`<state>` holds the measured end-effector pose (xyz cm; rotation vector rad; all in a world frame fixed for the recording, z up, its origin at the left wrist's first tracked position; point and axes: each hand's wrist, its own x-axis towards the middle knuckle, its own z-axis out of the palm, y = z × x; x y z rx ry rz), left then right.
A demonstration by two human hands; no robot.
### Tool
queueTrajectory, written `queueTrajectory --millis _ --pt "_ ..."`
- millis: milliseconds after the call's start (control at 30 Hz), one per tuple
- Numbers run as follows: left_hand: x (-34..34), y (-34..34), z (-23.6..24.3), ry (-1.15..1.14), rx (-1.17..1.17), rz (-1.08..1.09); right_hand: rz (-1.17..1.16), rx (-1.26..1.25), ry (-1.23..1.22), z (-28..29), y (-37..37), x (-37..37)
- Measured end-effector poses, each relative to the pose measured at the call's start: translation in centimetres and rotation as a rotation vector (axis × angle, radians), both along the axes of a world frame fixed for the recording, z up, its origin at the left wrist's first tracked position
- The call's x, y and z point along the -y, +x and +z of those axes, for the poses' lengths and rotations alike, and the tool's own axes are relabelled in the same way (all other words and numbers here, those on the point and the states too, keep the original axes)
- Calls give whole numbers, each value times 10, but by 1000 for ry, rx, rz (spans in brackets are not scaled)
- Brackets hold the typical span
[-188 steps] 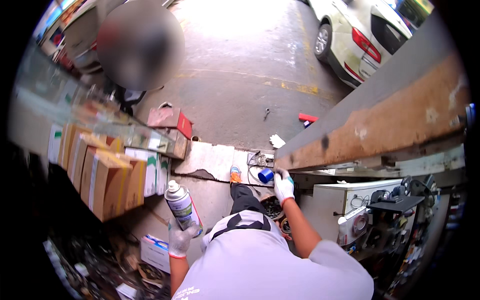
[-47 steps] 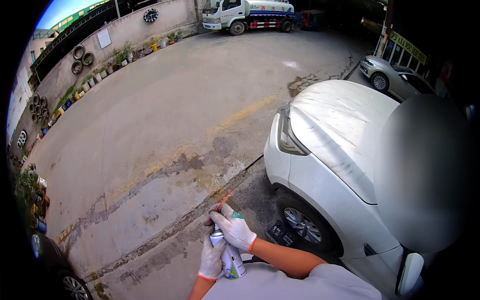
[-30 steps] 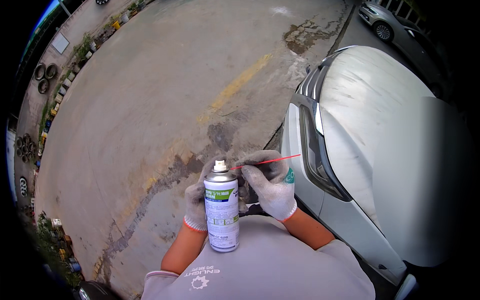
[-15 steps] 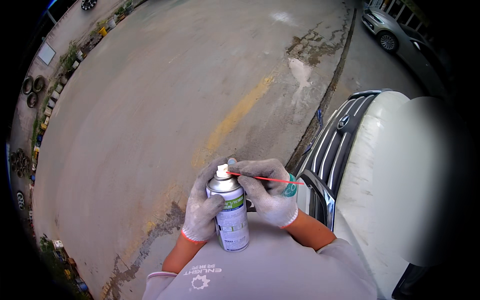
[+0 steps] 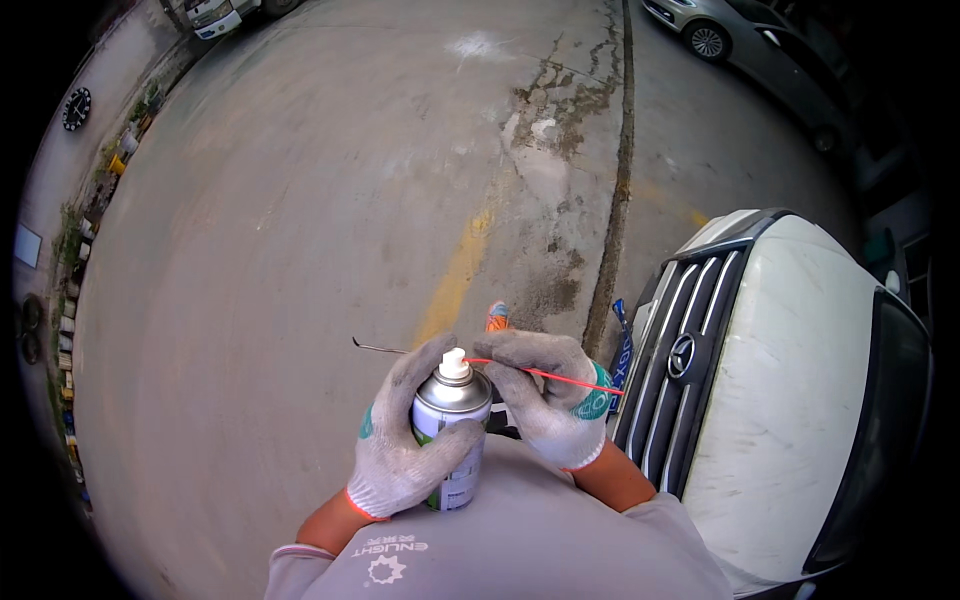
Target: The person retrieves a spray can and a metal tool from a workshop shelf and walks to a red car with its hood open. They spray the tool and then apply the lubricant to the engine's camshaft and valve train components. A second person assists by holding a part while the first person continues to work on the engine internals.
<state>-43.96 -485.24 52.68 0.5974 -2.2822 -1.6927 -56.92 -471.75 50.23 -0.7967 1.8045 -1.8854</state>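
In a grey-white knit work glove, my left hand is wrapped round a spray can held upright in front of my chest. The can has a silver domed top and a white nozzle. My right hand, gloved alike, pinches a thin red straw between thumb and fingers. One end of the straw meets the nozzle, while the other points right, bent slightly downward. Past my left fingers juts a thin metal rod with a hooked tip; its other end is hidden behind that hand.
On my right stands a white car with its dark grille close to my right hand. Farther right is a grey car, and a truck at the far left. Pots line the left wall. An orange shoe shows below.
My view has swung, bringing the white car's front and the truck further into sight. The can has turned in my left hand, and the hooked rod now shows beyond my fingers.
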Motion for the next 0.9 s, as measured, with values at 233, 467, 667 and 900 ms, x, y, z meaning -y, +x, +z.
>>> queueTrajectory --millis 233,467,667,900 --pt "120 -168 2 -62 -49 4 41 -43 45 21 -170 125" --pt "226 -318 -5 63 28 95 -91 140 -52 -11 -308 242" --pt "355 -454 -24 18 -12 253 114 239 -183 -13 -473 339" --pt "502 -621 -31 -125 -35 183 33 -1284 438 40 -634 480"
